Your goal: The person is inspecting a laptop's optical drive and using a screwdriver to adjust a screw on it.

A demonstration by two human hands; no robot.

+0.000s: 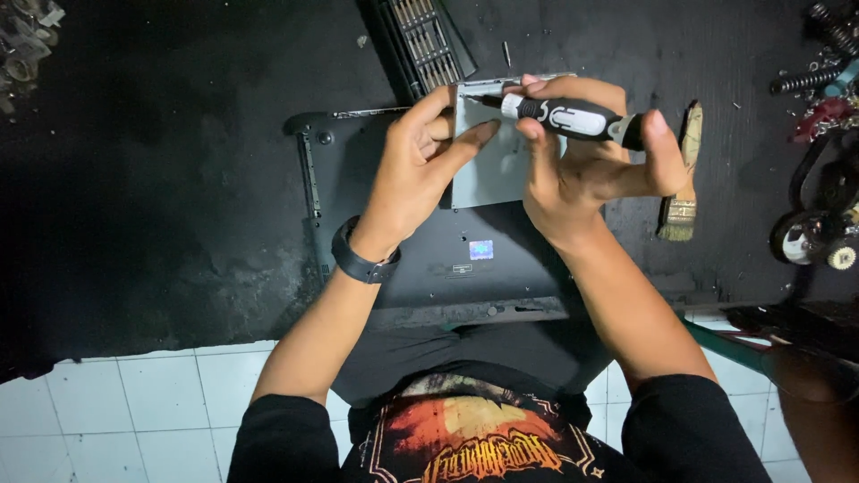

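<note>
The right hand was wrapped around a black-and-white electric screwdriver, thumb out toward its rear end, the bit pointing left at the top edge of a flat grey metal drive. The left hand pinched that drive's upper left corner, forefinger along its face, a black wristband on the wrist. The drive sat over the upturned base of a dark laptop lying on the black counter. It looked light and stiff, thin sheet metal likely smooth under the fingers, so the edges and corners seemed the safest hold, not the flat face. The screwdriver looked slim and easy to grip at its banded middle. Beyond lay a tray of bits above, a paintbrush to the right, and loose springs and parts at the far edge.
</note>
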